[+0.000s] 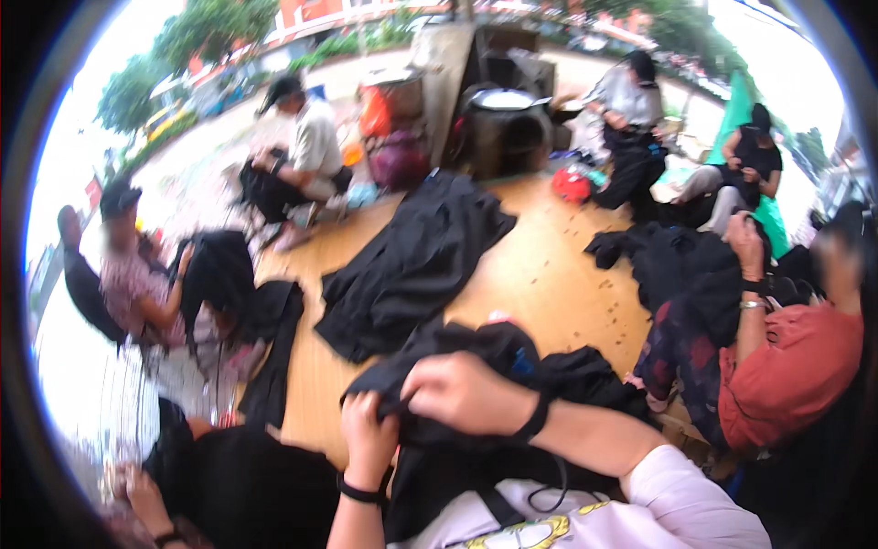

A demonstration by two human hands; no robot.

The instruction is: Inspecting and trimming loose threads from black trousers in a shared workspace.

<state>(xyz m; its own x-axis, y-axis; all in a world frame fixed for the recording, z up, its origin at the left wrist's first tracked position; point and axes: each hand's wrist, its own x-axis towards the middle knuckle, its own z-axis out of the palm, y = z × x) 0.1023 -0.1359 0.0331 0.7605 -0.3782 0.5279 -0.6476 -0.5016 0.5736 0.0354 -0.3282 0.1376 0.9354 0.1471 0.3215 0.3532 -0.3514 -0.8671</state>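
Note:
A black garment (457, 352) lies across my lap and onto the wooden board before me. Its edge is pinched by my left hand (369, 428), fingers closed round the cloth. My right hand (468, 393) is closed on the same edge just to the right and slightly higher, so a short stretch of fabric runs between the two. Which part of the garment this is, I cannot tell. Both wrists wear black bands. A thin dark cord (560, 480) hangs below my right forearm.
Another black garment (416, 252) is spread on the wooden board (549, 274), with small dark bits scattered at right. Co-workers with dark cloth sit around it, one in a red top (791, 366) close on my right. A large dark pot (505, 128) stands beyond the far edge.

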